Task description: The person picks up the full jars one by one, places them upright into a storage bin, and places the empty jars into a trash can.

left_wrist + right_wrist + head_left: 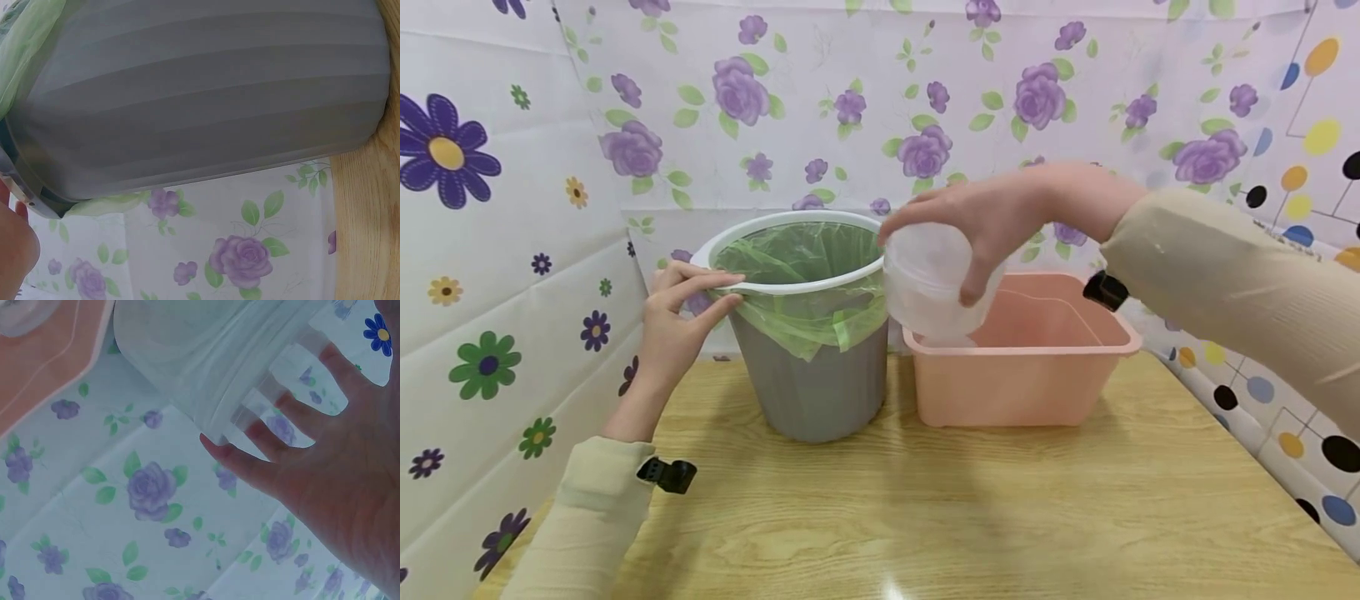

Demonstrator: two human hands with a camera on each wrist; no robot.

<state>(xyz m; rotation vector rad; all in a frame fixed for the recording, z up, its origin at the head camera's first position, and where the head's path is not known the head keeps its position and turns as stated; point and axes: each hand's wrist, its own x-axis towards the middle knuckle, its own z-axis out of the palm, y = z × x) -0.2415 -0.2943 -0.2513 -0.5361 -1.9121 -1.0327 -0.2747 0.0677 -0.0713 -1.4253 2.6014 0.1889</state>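
My left hand (677, 312) pinches the white rim of a grey trash can (820, 383), fingers over the top and thumb below. A thin green bag (808, 321) lines the can and folds down over its outside. Up at the can's right side, my right hand (985, 217) grips a translucent plastic container (925, 279) from above, its fingers spread along the rim in the right wrist view. That container is tilted and overlaps the left end of a pink basin (1022, 387). Part of another clear plastic piece (25, 312) shows inside the basin.
Can and basin stand side by side on a wood-grain table (880, 517), near the back. Behind them hangs a floral cloth (850, 108), and patterned cloths close off the left and right sides. Each sleeve carries a black wrist device (668, 475).
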